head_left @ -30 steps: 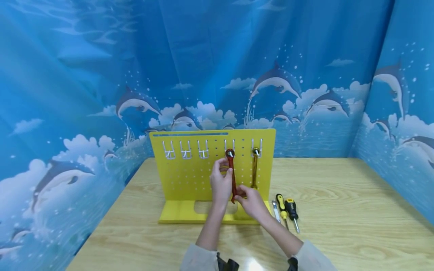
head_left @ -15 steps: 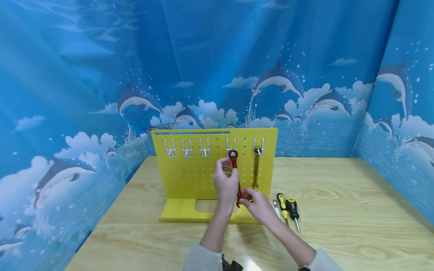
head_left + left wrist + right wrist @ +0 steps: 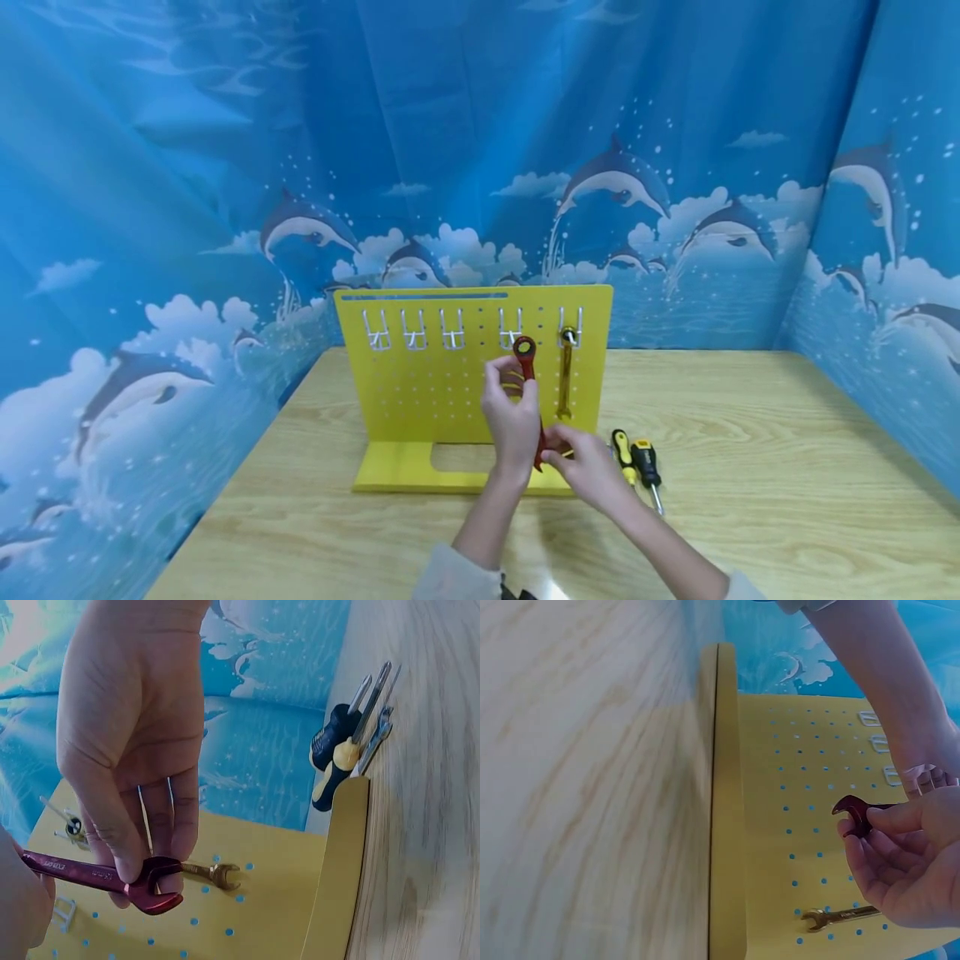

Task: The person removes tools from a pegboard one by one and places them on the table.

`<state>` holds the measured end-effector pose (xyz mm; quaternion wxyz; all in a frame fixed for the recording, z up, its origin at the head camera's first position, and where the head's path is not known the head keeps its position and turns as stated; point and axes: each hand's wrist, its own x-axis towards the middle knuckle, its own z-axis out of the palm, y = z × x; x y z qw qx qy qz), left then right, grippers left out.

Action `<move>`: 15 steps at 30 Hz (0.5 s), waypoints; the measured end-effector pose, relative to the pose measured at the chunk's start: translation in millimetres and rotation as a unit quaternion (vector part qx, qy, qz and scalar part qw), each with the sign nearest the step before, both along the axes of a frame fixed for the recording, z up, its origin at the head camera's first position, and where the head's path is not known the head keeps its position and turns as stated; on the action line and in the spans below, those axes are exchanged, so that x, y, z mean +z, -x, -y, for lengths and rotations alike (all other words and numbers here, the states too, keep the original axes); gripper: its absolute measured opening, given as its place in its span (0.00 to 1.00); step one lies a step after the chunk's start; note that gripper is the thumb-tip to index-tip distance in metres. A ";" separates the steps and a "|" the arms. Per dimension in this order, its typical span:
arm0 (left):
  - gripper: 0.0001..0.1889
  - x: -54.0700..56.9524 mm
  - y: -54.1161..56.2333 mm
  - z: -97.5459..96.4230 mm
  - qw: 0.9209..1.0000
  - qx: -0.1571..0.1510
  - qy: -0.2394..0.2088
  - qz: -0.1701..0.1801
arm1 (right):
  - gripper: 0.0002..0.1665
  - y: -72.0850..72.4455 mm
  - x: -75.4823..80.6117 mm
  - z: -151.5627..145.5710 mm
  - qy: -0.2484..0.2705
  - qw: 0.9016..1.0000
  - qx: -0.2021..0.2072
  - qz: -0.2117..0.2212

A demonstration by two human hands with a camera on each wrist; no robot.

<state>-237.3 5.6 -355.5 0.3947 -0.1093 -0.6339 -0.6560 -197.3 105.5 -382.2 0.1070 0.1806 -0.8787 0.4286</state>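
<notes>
A red combination wrench (image 3: pixel 528 362) is held in front of the yellow pegboard (image 3: pixel 420 392), ring end up and tilted slightly. My left hand (image 3: pixel 513 421) grips its shaft below the ring. Lower down, my right hand (image 3: pixel 585 462) pinches it by the open-jaw end, thumb against fingers; the right wrist view shows this red jaw end (image 3: pixel 856 814) at the fingertips. The ring stands just right of a white hook (image 3: pixel 511 327) in the head view. On the rightmost hook hangs a gold wrench (image 3: pixel 565 383), behind the right hand in the left wrist view.
Three more white hooks (image 3: pixel 412 332) line the board's left half. Right of the board's base (image 3: pixel 397 468), a yellow-and-black screwdriver (image 3: pixel 622 450) and a black-handled one (image 3: pixel 647 462) lie on the wooden table (image 3: pixel 750 450). A small silver wrench (image 3: pixel 375 742) lies beside them.
The red wrench's ring, earlier around the hook, is now off it. Both hands have carried the wrench right and slightly down.
</notes>
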 end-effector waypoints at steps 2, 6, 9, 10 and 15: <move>0.14 0.5 -2.4 -2.7 1.000 -0.003 0.000 -0.005 | 0.06 -2.6 2.0 -3.5 0.003 1.000 0.005 0.002; 0.16 6.9 -11.2 -7.6 0.999 -0.028 0.005 -0.013 | 0.05 -7.2 4.7 -11.7 0.009 1.000 0.018 0.005; 0.21 13.5 -19.2 -10.6 0.998 -0.056 0.020 -0.031 | 0.05 -11.9 5.7 -18.5 0.008 1.000 0.014 0.010; 0.23 15.0 -21.2 -11.3 0.997 -0.063 0.030 -0.038 | 0.05 -13.6 5.8 -21.1 0.008 1.000 0.012 0.012; 0.30 13.0 -21.3 -15.4 0.990 -0.094 0.087 -0.062 | 0.04 -22.3 5.1 -36.1 0.025 0.999 0.017 0.009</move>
